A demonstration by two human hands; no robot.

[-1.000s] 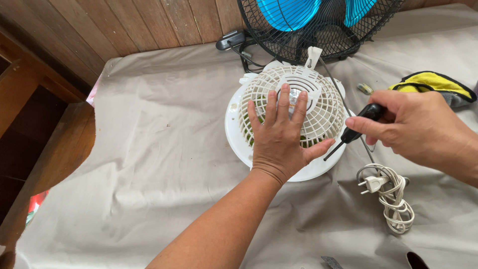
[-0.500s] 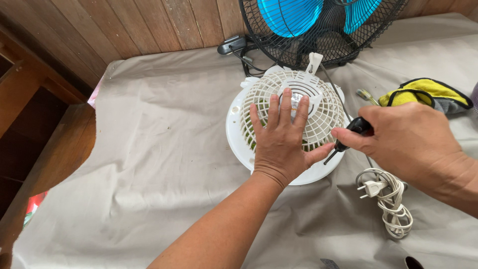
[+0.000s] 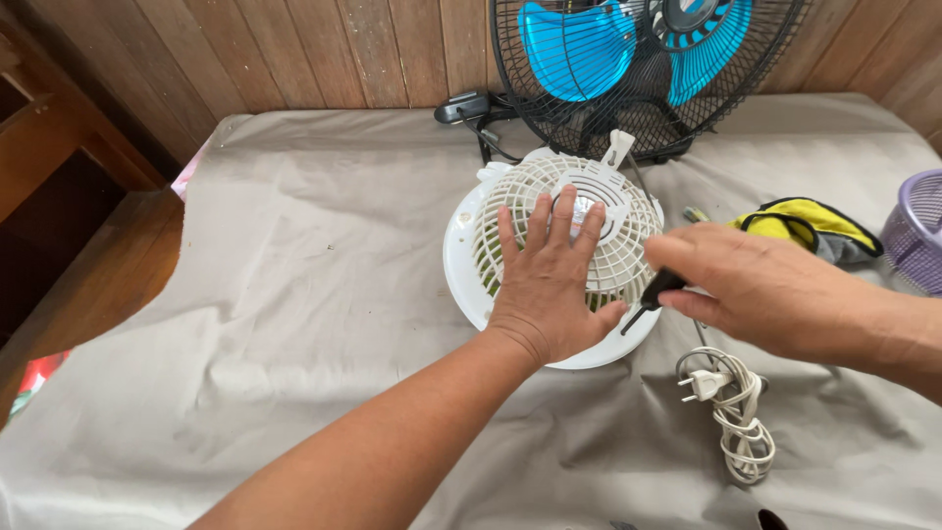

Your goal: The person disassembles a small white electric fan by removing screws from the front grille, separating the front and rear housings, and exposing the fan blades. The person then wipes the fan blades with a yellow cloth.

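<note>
Pressing flat, fingers spread, the left hand (image 3: 549,285) stays on the white fan grille (image 3: 559,236) on the counter (image 3: 294,294); the right hand (image 3: 756,285), gripping the screwdriver (image 3: 650,292), has moved closer.

Left hand (image 3: 549,290) lies flat, palm down, fingers spread, forearm extended. Right hand (image 3: 751,285) is curled closed in a grip, knuckles up, thumb beneath.

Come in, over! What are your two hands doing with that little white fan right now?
Left hand flat on round white plastic fan grille. Right hand grips black-handled screwdriver, tip at grille's rim. Coiled white power cord lies alongside, clear.
</note>
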